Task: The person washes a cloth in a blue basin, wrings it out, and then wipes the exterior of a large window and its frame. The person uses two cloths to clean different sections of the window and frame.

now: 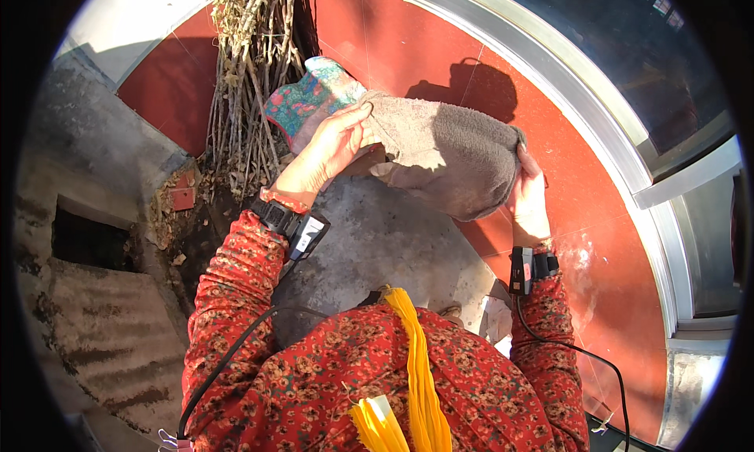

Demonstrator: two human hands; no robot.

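Note:
A grey-brown terry cloth [465,151] is stretched across in front of me, raised off the ground and partly in sunlight. My left hand [339,135] pinches its near-left edge between thumb and fingers. At the other end, my right hand [528,184] grips the cloth, thumb on top and its other fingers mostly hidden. Just beyond my left hand is a floral fabric piece [321,95] in teal and pink; whether it is joined to the grey cloth, I cannot tell.
A bundle of dry sticks [253,87] leans against the red tiled wall [400,34]. Grey concrete floor [383,240] lies below the cloth. A dark square opening [91,237] shows in the concrete structure at left. Metal-framed glass [589,81] curves along the right.

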